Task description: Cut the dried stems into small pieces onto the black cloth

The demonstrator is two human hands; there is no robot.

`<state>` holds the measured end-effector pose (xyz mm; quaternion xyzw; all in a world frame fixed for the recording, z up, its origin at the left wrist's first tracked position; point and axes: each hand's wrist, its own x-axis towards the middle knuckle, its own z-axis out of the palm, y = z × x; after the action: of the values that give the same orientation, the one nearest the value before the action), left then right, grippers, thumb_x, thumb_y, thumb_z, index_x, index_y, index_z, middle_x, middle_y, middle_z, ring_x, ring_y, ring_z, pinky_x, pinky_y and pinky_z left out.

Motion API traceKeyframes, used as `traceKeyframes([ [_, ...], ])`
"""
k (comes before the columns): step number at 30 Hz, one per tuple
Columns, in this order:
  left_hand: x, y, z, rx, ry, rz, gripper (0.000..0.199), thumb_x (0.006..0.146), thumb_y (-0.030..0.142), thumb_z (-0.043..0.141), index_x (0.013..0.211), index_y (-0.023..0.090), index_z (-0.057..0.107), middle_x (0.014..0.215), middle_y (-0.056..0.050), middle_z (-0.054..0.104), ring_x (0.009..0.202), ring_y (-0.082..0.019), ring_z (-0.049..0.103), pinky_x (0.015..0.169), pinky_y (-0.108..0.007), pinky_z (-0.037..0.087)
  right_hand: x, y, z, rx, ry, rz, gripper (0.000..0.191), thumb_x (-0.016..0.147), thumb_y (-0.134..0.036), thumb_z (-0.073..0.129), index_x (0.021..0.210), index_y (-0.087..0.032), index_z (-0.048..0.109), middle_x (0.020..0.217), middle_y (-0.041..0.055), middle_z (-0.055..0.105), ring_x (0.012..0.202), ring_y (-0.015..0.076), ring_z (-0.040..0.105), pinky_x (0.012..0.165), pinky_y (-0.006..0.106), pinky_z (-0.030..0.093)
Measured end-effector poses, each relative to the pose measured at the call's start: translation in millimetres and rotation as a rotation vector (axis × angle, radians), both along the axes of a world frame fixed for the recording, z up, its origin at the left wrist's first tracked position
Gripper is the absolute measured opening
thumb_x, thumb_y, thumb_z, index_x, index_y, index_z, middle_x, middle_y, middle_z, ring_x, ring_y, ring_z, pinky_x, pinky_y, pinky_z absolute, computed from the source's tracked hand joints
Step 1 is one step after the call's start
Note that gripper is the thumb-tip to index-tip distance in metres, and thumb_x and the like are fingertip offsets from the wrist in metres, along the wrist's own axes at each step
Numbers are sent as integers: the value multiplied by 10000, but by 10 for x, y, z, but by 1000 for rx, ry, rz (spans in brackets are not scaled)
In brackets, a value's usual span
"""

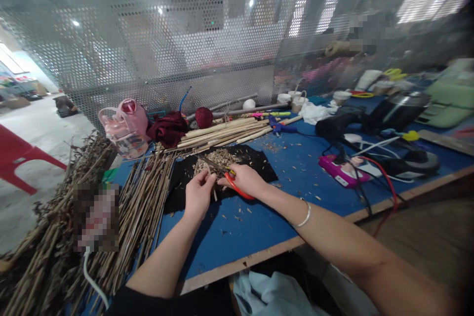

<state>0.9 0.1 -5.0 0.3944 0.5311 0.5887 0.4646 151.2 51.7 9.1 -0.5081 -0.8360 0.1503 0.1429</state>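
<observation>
My right hand (249,180) is closed on a pair of scissors (242,191) with orange-red handles. Their dark blades point left and away, over a heap of short stem chips (220,159). The heap lies on a black cloth (181,182) on the blue table. Just left of the scissors, my left hand (200,191) pinches a thin, pale piece of stem (216,195) between thumb and fingers. The two hands are close together at the near side of the heap. Whether the blades touch the stem I cannot tell.
Bundles of dry stalks (137,202) lie to the left. Behind the cloth are peeled sticks (225,133), a blue glue gun (279,126) and a dark red yarn ball (204,117). A magenta power strip (342,172) with cables sits right. A perforated metal screen (177,54) stands behind.
</observation>
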Motion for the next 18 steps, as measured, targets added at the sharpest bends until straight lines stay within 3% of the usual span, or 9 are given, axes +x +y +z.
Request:
traceKeyframes([
  [4,-3,3,23,-26,6,44,344,620,442,670,751,126,637,524,40,524,464,-64,433,476,-182,355,28,36,19,73,0,-35,528,699,-715,446,738,-201,559,712,60,643,670,196,603,536,242,318],
  [9,15,-8,83,-46,-157,32,355,646,489,631,713,165,503,582,42,521,481,-67,460,473,-183,365,34,4,35,76,11,-34,509,678,-699,492,759,-200,546,700,44,623,654,185,590,523,241,302],
  [14,12,-10,66,21,-255,-12,307,726,471,560,725,175,478,462,104,245,374,-35,218,386,-164,181,10,-78,78,104,16,19,528,629,-677,570,831,-192,524,775,38,595,718,189,580,566,251,334],
  [18,15,-12,14,97,-232,-3,258,750,405,540,671,176,450,504,78,328,426,-47,306,423,-176,258,-15,-117,77,139,32,67,594,558,-640,654,898,-178,501,892,52,547,833,198,550,652,275,376],
])
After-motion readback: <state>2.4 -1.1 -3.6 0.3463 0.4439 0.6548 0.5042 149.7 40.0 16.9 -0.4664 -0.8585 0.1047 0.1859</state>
